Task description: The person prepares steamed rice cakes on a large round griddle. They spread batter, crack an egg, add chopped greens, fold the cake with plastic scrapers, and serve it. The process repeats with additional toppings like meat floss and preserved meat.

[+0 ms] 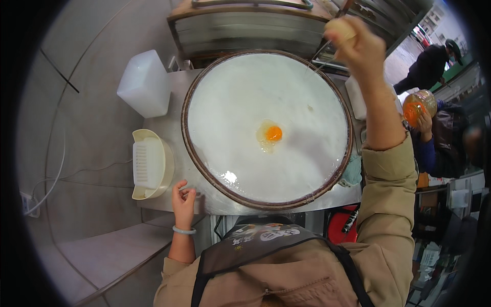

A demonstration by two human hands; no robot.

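Observation:
A large round vessel with a brown rim (pixel 185 115) has a white, wet-looking surface. A raw egg with an orange yolk (pixel 274 133) lies near the middle of that surface, its clear white spread mostly to the left of the yolk. My right hand (pixel 358 48) is raised over the vessel's far right edge, blurred, with its fingers closed on a pale rounded object (pixel 342 31), perhaps an eggshell. Thin streaks run beneath this hand; what they are is unclear. My left hand (pixel 184 201) rests at the metal table's (pixel 218 207) near left edge, fingers loosely bent, holding nothing.
Left of the vessel stand a translucent white plastic container (pixel 145 84) and a cream plastic tub (pixel 167 165) with a ribbed white piece. A teal cloth (pixel 352 172) lies at the right. Behind is a metal cabinet (pixel 249 32). At right, another person's hand (pixel 425 122) holds an orange-capped bottle (pixel 422 103).

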